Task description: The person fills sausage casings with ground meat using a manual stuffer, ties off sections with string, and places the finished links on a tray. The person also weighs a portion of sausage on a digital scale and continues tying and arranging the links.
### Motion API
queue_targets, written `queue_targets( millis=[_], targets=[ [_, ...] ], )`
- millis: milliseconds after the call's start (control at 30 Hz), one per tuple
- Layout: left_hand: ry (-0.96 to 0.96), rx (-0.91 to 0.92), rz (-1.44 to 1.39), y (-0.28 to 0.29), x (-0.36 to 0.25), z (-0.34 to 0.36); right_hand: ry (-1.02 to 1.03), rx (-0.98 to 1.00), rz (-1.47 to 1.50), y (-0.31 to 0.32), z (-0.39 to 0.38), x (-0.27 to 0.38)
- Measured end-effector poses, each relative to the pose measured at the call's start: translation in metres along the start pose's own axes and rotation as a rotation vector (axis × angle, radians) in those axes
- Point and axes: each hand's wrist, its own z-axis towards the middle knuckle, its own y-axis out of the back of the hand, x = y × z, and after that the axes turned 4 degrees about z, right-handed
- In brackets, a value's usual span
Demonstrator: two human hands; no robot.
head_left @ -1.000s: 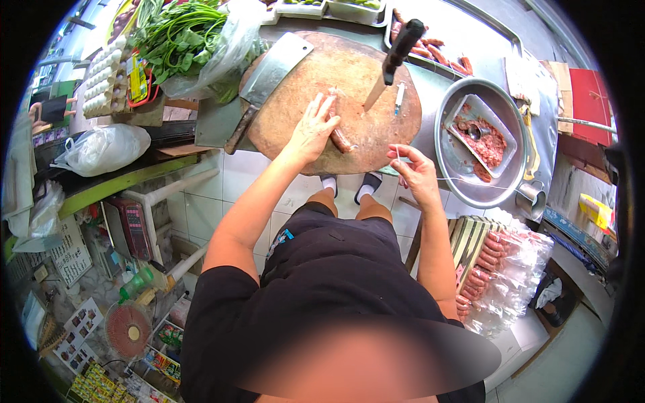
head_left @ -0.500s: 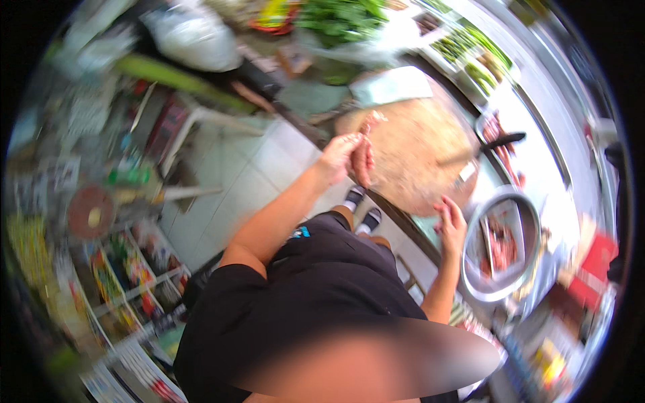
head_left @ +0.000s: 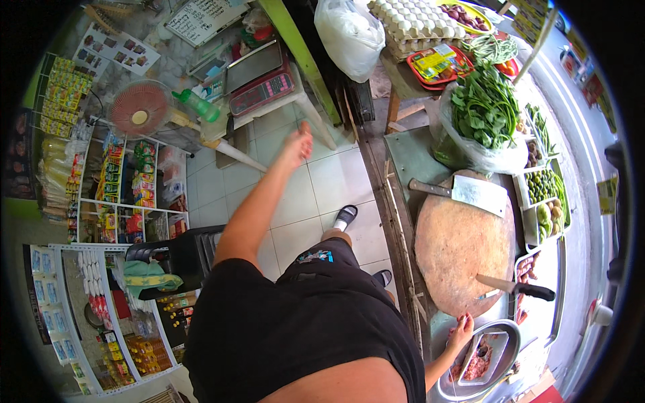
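My left hand [head_left: 293, 149] is closed and held out over the tiled floor, in front of the scale [head_left: 262, 93]. It grips a piece of meat [head_left: 306, 127], of which only a small reddish part shows past the fingers. My right hand [head_left: 461, 330] is loosely curled with nothing visible in it, at the near end of the round wooden chopping board [head_left: 460, 248], beside a metal basin [head_left: 516, 330]. In the basin sits a white tray [head_left: 496, 356] of ground meat. A cleaver [head_left: 477, 195] lies across the board's far end, and a black-handled knife [head_left: 516, 287] on its right side.
Bagged leafy greens [head_left: 487, 114], egg trays [head_left: 413, 27] and vegetable bins [head_left: 543, 195] line the counter's far and right sides. A fan [head_left: 141, 111], a green bottle [head_left: 197, 106] and a black chair [head_left: 181, 258] are on the left, near shelves [head_left: 121, 228] of packets.
My body and view have turned left. My left hand has moved with the meat from beside the chopping board toward the scale. My right hand stays near the board and basin.
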Motion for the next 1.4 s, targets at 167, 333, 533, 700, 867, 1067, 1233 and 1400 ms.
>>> queue_targets(
  millis=[167, 333, 533, 700, 867, 1067, 1233, 1400],
  targets=[
    [-0.356, -0.329, 0.591, 0.084, -0.114, 0.145, -0.013, -0.106, -0.297, -0.024, -0.004, -0.007],
    [-0.646, -0.532, 1.117, 0.143, -0.178, 0.268, -0.060, -0.106, -0.515, -0.057, -0.019, 0.024],
    [-0.428, -0.483, 1.332, 0.155, -0.199, 0.335, -0.192, -0.180, -0.683, -0.088, -0.032, 0.061],
    [-0.764, -0.717, 1.574, 0.151, -0.180, 0.314, -0.265, -0.192, -0.539, -0.113, -0.037, 0.071],
    [-1.117, -0.157, 1.245, 0.139, -0.060, 0.231, -0.225, -0.347, -0.446, -0.139, -0.038, 0.078],
    [-0.319, 0.302, 1.440, 0.196, 0.137, 0.078, -0.346, -0.451, -0.478, -0.173, -0.037, 0.084],
    [0.472, 0.010, 1.376, 0.281, 0.199, 0.016, -0.291, -0.425, -0.476, -0.178, -0.028, 0.085],
    [-0.007, -0.329, 1.351, 0.279, 0.128, 0.071, -0.187, -0.370, -0.457, -0.178, -0.020, 0.082]
  ],
)
